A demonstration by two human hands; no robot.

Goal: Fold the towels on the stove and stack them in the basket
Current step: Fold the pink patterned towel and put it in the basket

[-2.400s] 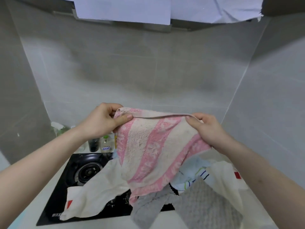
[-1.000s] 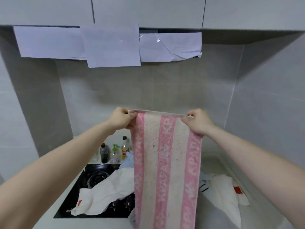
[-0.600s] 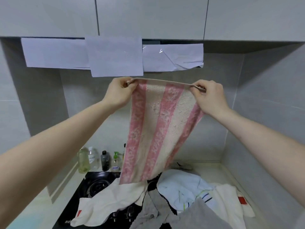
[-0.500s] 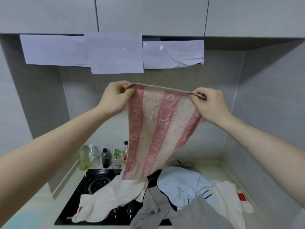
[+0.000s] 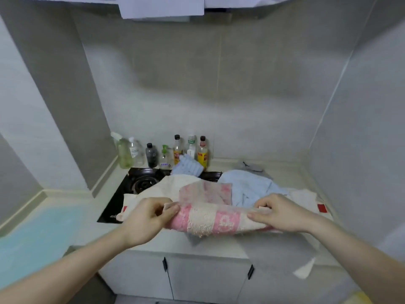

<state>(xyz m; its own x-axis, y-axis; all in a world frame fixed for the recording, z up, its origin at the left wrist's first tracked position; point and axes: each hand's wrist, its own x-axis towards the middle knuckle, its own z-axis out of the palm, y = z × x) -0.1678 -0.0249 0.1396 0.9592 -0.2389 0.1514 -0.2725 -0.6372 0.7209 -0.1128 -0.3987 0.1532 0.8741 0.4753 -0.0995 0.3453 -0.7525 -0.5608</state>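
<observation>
While the pink and cream striped towel (image 5: 210,218) is lying stretched between my hands low over the front of the desk (image 5: 153,240), I am pinching its left corner with my left hand (image 5: 149,218), thumb and fingers (image 5: 173,210) clamped together on the cloth, and I am gripping its right corner the same way with my right hand (image 5: 278,213). Its far part is showing blurred behind the near fold, resting on the other laundry. A cream towel (image 5: 162,189) with a red tag is sprawling across the black stove (image 5: 135,185), a light blue towel (image 5: 249,187) is sitting just beside it to the right, and another cream cloth (image 5: 306,198) with a red patch is lying at the far right. A grey towel (image 5: 274,249) is hanging over the desk's front edge under my right wrist. A row of bottles (image 5: 164,152) is standing against the tiled wall behind the stove, with a small blue cloth (image 5: 186,166) leaning near them.
</observation>
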